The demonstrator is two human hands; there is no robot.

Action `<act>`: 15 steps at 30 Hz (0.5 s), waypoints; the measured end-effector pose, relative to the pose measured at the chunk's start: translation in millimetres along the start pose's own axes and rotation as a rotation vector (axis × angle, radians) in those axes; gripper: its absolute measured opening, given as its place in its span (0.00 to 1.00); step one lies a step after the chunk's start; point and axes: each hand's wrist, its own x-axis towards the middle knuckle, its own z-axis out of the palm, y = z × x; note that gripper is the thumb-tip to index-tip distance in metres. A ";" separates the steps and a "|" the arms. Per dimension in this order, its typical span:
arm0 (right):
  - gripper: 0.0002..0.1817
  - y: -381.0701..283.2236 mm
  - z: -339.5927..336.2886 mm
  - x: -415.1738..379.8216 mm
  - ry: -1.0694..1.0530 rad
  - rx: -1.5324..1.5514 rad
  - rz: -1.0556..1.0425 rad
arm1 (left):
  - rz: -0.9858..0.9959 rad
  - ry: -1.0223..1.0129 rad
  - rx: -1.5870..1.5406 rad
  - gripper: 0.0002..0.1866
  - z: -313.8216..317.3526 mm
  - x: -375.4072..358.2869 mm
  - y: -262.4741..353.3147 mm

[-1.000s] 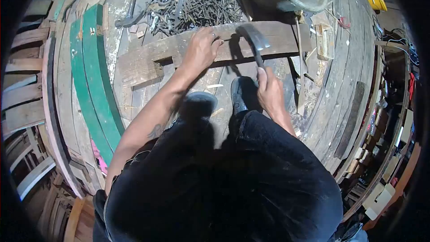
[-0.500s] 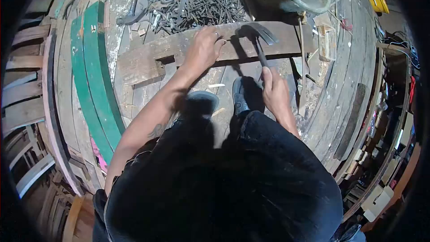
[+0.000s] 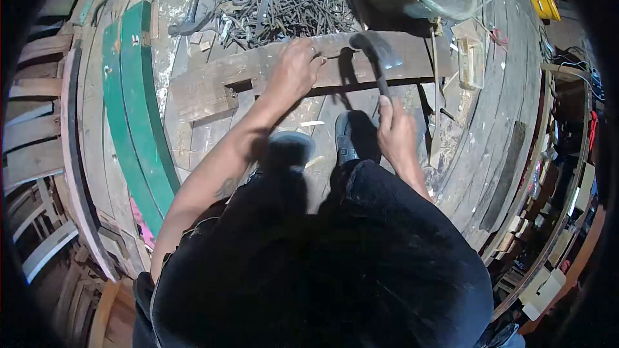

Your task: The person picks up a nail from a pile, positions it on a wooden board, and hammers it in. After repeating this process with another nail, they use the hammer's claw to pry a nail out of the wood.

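Observation:
My right hand (image 3: 396, 130) is wrapped round the handle of a claw hammer (image 3: 380, 77). The hammer's head is slightly blurred and hangs above the right half of a worn wooden board (image 3: 206, 87). On that board rests my left hand (image 3: 294, 72), thumb and fingers pinched around a thin dark nail (image 3: 331, 57) that lies along the wood and points toward the hammer. Most of the nail is hidden by the fingers. Just beyond the board spreads a heap of old nails (image 3: 290, 9), many of them bent.
A grey bucket (image 3: 393, 0) stands at the far right of the board. Green painted planks (image 3: 138, 103) lie to the left, near a dark metal bar (image 3: 195, 0). My shoes (image 3: 347, 145) are close below the board. Stacked timber (image 3: 42, 125) lines the left side.
The hammer head has lifted and swung slightly to the right, away from my left hand. My left hand stays in place on the board.

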 end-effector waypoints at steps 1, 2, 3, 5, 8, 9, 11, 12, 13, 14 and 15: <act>0.21 -2.3 -6.9 2.9 0.009 0.020 -0.028 | -0.006 0.000 -0.062 0.09 -0.9 -0.1 -0.2; 0.21 -7.0 -12.7 5.2 0.025 0.063 -0.019 | -0.014 -0.025 -0.057 0.09 0.3 0.3 -2.3; 0.21 -5.5 -16.2 5.3 0.051 0.108 -0.050 | -0.036 -0.053 -0.069 0.10 -1.3 0.2 -1.3; 0.21 -12.4 -23.8 2.7 0.113 0.203 -0.088 | -0.064 -0.078 -0.080 0.10 -3.3 -0.2 2.1; 0.18 -6.2 -20.9 -3.1 0.112 0.277 -0.139 | 0.008 0.008 -0.013 0.10 -0.5 0.0 -0.4; 0.17 -5.8 -16.2 -3.7 0.123 0.232 -0.154 | 0.000 -0.004 -0.011 0.10 -1.5 1.6 -0.3; 0.19 2.0 -6.7 0.9 0.015 -0.019 -0.077 | -0.055 -0.087 -0.024 0.10 -4.9 1.9 1.7; 0.21 3.0 -4.3 4.2 -0.066 -0.143 -0.023 | -0.053 -0.081 -0.020 0.10 -4.0 2.8 0.5; 0.21 3.2 -6.0 3.6 -0.067 -0.142 -0.025 | -0.054 -0.073 -0.021 0.10 -3.0 0.8 0.3; 0.22 1.8 -10.9 3.6 -0.016 -0.081 -0.010 | -0.056 -0.065 -0.021 0.10 -1.6 -0.6 -0.7; 0.23 0.2 -15.9 5.3 0.031 -0.019 0.001 | -0.058 -0.100 -0.049 0.10 -4.8 2.0 -0.1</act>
